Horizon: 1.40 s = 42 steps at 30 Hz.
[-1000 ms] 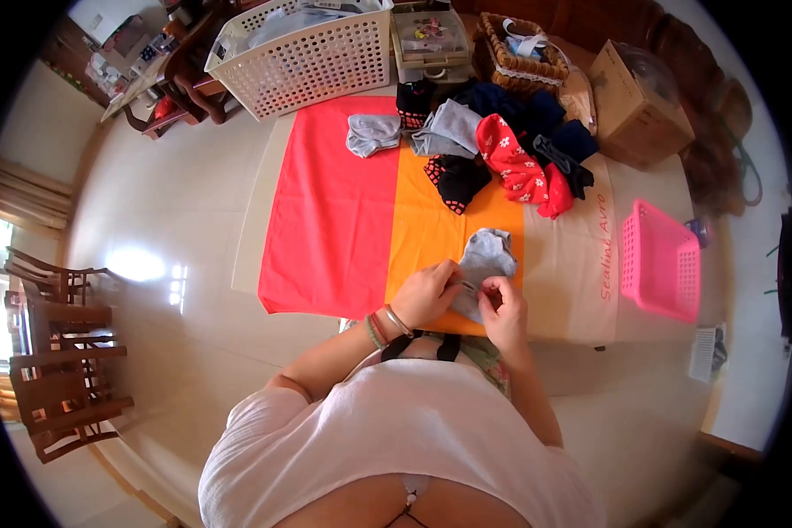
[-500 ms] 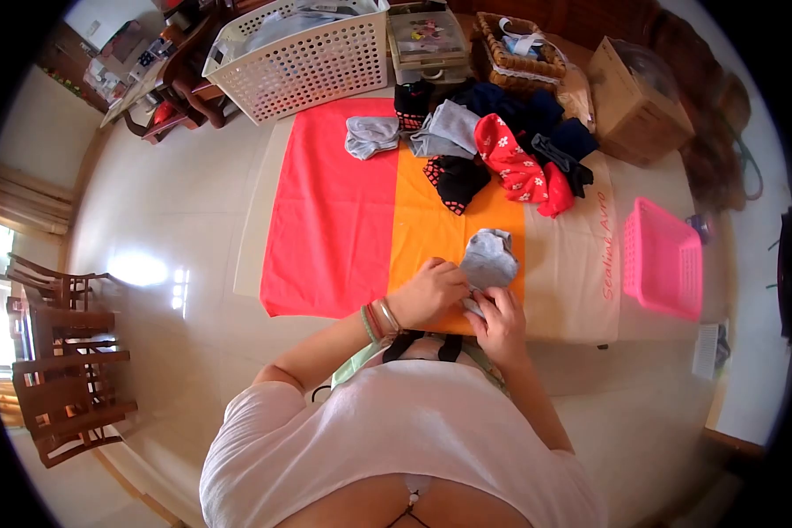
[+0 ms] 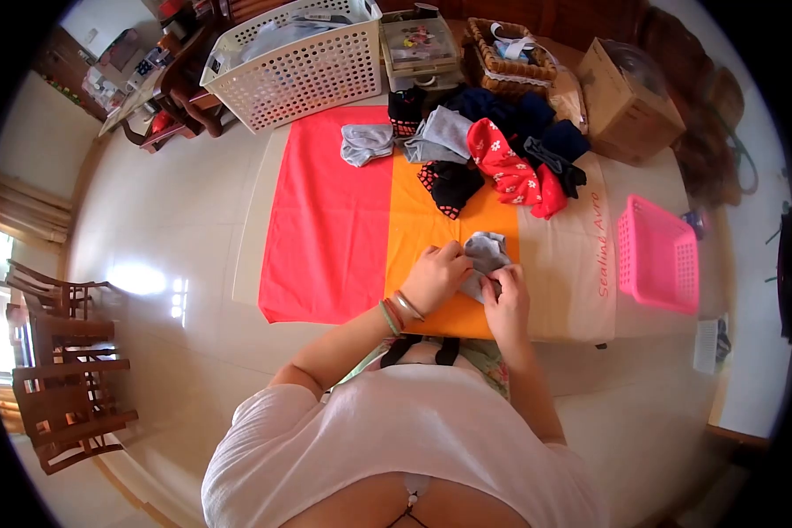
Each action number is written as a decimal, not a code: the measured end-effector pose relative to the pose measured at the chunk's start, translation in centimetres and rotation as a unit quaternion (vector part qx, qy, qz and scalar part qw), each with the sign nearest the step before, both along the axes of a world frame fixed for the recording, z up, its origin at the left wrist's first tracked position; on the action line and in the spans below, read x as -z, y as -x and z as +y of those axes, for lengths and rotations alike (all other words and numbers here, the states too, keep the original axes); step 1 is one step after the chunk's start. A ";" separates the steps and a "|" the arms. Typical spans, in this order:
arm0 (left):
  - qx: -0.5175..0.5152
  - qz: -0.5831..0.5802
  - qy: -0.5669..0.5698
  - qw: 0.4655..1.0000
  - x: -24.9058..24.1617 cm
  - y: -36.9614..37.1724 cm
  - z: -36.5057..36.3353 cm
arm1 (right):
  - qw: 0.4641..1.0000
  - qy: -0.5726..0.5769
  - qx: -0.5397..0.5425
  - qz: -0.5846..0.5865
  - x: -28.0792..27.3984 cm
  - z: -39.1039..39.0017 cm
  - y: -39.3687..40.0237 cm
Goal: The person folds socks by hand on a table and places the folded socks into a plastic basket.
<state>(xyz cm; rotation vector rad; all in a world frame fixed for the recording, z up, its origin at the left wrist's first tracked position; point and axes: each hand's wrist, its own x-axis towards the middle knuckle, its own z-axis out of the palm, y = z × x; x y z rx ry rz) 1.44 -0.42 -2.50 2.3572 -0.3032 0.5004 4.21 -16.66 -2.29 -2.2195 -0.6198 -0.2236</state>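
Note:
A grey sock [image 3: 484, 254] lies on the orange stripe of the cloth [image 3: 414, 231], near the table's front edge. My left hand [image 3: 438, 280], with bangles at its wrist, pinches the left side of the sock. On its right side the fingers of my right hand [image 3: 507, 304] are closed on the lower edge. A folded grey pair [image 3: 367, 143] rests on the red stripe. Behind my hands are a black bundle with a red grid pattern [image 3: 451, 187], a red flowered piece [image 3: 504, 165] and more grey and dark pieces in a heap.
A white perforated basket [image 3: 299, 70], a clear-lidded box [image 3: 420, 48], a wicker basket [image 3: 509, 79] and a cardboard box [image 3: 629, 106] line the back. At the right stands a pink basket [image 3: 658, 255]. Wooden chairs [image 3: 70, 370] are far left.
Both hands have moved slightly apart along the grey sock. Its lower part, mostly covered by my fingers before, now shows between them.

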 end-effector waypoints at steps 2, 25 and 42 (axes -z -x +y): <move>-0.003 -0.030 -0.048 0.998 -0.3 0.4 0.0 | 0.998 0.042 0.021 -0.035 -0.1 0.1 0.2; 0.044 0.102 0.039 0.993 -0.5 -1.6 0.8 | 0.994 -0.039 -0.087 -0.054 -1.4 0.2 -0.1; -0.087 0.186 0.234 0.950 -0.7 4.4 -1.8 | 0.997 -0.043 -0.068 0.004 -1.9 0.5 0.8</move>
